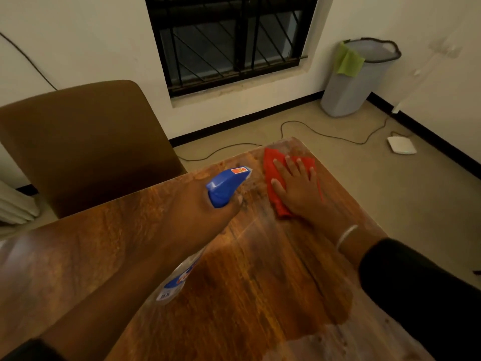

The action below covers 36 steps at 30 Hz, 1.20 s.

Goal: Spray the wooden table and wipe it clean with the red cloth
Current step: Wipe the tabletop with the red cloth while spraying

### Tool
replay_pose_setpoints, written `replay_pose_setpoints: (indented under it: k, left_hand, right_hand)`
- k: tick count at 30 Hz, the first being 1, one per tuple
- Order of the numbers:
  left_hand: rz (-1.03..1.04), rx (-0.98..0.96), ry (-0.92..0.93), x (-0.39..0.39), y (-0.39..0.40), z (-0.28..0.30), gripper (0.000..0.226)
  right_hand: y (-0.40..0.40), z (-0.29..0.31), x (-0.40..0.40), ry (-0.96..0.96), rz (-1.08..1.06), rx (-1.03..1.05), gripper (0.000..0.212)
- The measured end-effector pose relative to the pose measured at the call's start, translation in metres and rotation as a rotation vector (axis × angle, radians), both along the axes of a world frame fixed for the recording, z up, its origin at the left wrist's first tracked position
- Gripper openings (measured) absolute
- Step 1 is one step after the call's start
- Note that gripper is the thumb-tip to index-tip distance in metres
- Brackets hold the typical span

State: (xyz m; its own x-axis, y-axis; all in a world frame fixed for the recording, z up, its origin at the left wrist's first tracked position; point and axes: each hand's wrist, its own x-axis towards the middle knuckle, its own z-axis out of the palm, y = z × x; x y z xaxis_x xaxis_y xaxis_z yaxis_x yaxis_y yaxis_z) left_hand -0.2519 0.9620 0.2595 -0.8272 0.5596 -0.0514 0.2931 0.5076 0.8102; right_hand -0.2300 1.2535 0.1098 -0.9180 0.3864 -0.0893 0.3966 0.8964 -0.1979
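The left hand grips a spray bottle, fingers curled round its neck, the blue nozzle head pointing toward the far corner of the tabletop. The bottle's clear body shows below the forearm, held above the wood. The right hand lies flat with fingers spread and straight, pressing on the red cloth; a thin bangle sits at that wrist, above a dark sleeve. The two hands are apart, with the nozzle just beside the cloth's left edge.

The cloth is crumpled flat near the far corner of the tabletop, close to the far edge and not far from the right edge. A dull, smeared patch marks the wood around the nozzle and cloth. Nearer the person the wood runs bare, with a pale glare strip along the near right edge.

A brown chair stands against the far left edge. Beyond the right edge lies open floor, crossed by a thin cable that leads toward a small white device. A grey bin with a green cloth over its rim stands in the room's corner, beside a barred window.
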Motion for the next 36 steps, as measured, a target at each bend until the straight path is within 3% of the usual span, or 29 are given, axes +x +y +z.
replay_pose_setpoints:
  k: [6, 16, 19, 21, 25, 32, 36]
  left_hand:
    - [0.102, 0.114, 0.032, 0.014, -0.015, 0.008, 0.02]
    - [0.271, 0.189, 0.024, -0.012, -0.061, 0.014, 0.021]
    - [0.299, 0.151, 0.036, -0.023, -0.1, 0.01, 0.006]
    - [0.319, 0.115, 0.052, -0.027, -0.125, 0.008, 0.019]
    - [0.329, 0.121, 0.105, -0.027, -0.155, 0.009, 0.02]
    - [0.395, 0.228, 0.127, -0.038, -0.181, 0.009, 0.019]
    - [0.376, 0.238, 0.131, -0.035, -0.184, 0.005, 0.021]
  right_hand:
    - [0.008, -0.006, -0.08, 0.014, -0.211, -0.026, 0.07]
    - [-0.176, -0.013, -0.012, 0.042, 0.33, 0.003, 0.073]
    - [-0.164, -0.009, -0.045, 0.064, 0.335, -0.005, 0.068]
    - [-0.153, -0.006, -0.077, 0.042, 0.253, -0.012, 0.068]
    - [-0.173, -0.008, -0.1, 0.03, 0.141, 0.003, 0.068]
    - [-0.293, -0.017, 0.008, 0.081, 0.54, -0.071, 0.068]
    - [-0.298, -0.017, -0.031, 0.096, 0.574, -0.033, 0.066]
